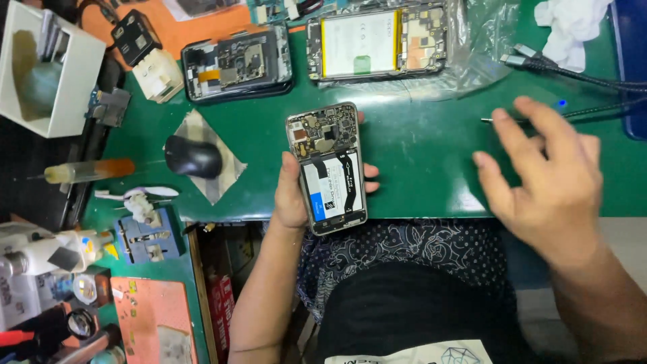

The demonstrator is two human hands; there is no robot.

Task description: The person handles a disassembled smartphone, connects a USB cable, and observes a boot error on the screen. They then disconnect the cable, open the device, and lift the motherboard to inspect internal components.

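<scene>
- I see the opened phone (328, 168) with its back cover off, held just above the near edge of the green mat (418, 155), its circuit board end pointing away from me and its battery end toward my lap.
- Its long axis runs nearly straight away from me, leaning slightly to the left at the far end.
- My left hand (293, 192) grips it from below: the thumb lies along the left edge and the fingertips curl round the right edge, clamped on the phone.
- My right hand (549, 175) hovers over the mat well to the right, fingers spread apart and holding nothing; it is blurred.
- Just beyond that hand a thin metal tool (502, 120) lies on the mat, near dark cables (579, 75).
- Farther back lie a second opened phone (237, 63) and a third with a yellow-edged battery (377, 42) on clear plastic.
- To the left I make out a black mouse-shaped object (193, 156) on a foil square, a syringe (87, 170) with orange content, and a white box (50, 67).
- The mat covers a cluttered workbench; patterned cloth (404, 253) lies over my lap below its edge.
</scene>
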